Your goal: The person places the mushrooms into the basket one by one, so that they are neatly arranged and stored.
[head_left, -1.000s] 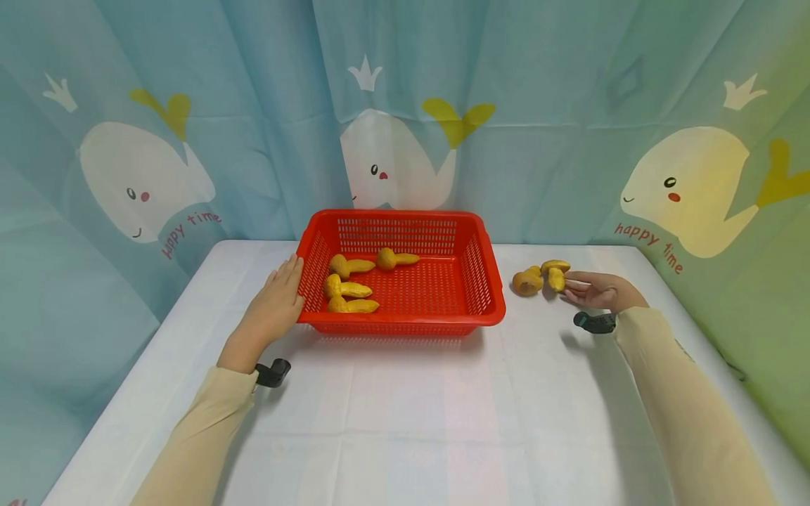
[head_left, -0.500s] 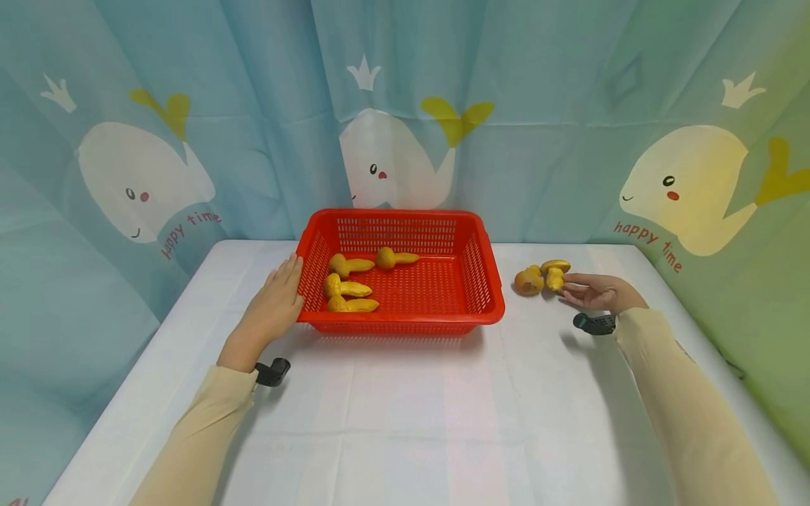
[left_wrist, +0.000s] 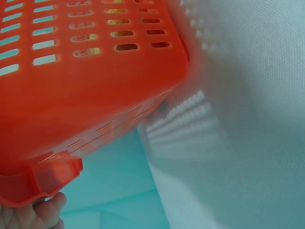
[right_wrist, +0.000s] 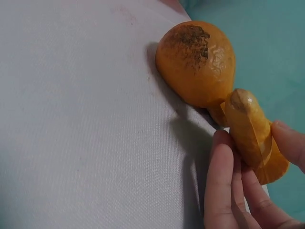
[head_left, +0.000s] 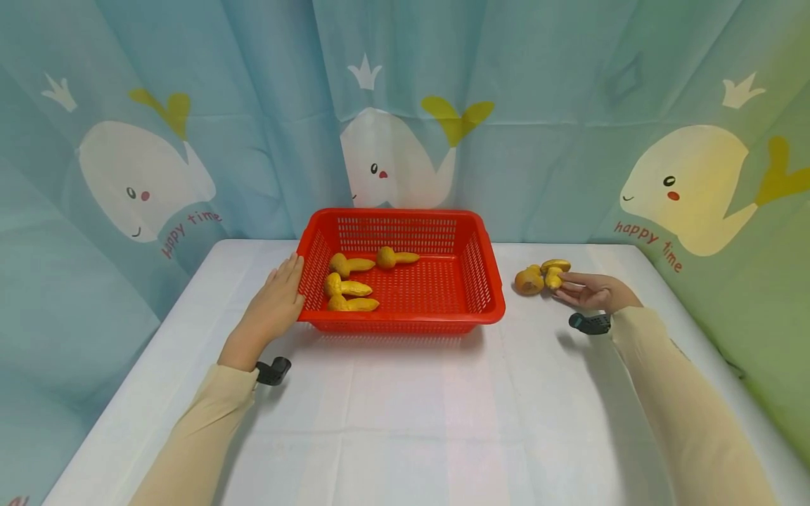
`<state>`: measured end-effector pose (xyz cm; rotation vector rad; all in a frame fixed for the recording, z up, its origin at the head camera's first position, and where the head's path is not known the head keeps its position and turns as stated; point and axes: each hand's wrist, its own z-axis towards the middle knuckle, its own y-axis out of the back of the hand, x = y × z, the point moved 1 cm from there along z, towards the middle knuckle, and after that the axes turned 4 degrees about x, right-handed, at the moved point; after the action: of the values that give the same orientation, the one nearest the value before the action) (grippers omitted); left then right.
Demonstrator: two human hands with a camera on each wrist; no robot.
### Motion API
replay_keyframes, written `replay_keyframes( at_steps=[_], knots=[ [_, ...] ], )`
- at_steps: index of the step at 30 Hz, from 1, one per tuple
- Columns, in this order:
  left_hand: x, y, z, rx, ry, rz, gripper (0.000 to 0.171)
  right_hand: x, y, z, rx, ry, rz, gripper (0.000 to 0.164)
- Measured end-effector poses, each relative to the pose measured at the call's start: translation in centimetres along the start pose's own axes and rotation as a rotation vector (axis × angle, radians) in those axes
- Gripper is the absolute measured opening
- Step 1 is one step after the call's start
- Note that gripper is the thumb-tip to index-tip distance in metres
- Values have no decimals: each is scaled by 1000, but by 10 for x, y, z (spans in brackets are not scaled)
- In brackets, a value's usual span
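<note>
- Since the earlier head frames, the right hand [head_left: 593,292] has edged toward the red basket [head_left: 405,319], and the gripped mushroom [head_left: 553,279] at its fingertips has tipped, its stem swinging basketward; the basket, its four mushrooms [head_left: 346,287] and the left hand [head_left: 272,302] look unmoved.
- Head view: right of the basket are the gripped mushroom and, between it and the basket, a second mushroom [head_left: 529,281]. Left of the basket, extended left fingers lie along its rim, presumably steadying it.
- Left wrist view: fingers show beside the basket's rim, no clenching evident.
- Right wrist view: thumb and fingers pinch the gripped mushroom from opposite sides; its slim stem likely suits that. Whether it clears the table [head_left: 405,414], I cannot tell.
</note>
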<state>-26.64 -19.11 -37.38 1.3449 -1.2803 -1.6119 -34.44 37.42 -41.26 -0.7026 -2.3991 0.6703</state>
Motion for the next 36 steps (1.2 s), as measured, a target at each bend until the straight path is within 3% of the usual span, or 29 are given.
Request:
replay_keyframes(
  at_steps=[6,12,15,19,24,36],
  knots=[
    [0,0,0,3,6,7,63,0,0,0,-19,-8,49,9],
    [1,-1,1,-3,6,8,63,1,2,0,-19,-4,41,28],
    [2,-2,1,1,10,3,64,3,5,-1,-10,-5,40,26],
    [2,-2,2,6,16,-1,65,4,9,-3,21,-3,6,10],
    [2,-2,2,3,15,-1,65,6,12,-8,40,3,-46,21],
    [0,0,1,6,16,-3,64,11,11,-19,42,42,-226,16]
  ],
)
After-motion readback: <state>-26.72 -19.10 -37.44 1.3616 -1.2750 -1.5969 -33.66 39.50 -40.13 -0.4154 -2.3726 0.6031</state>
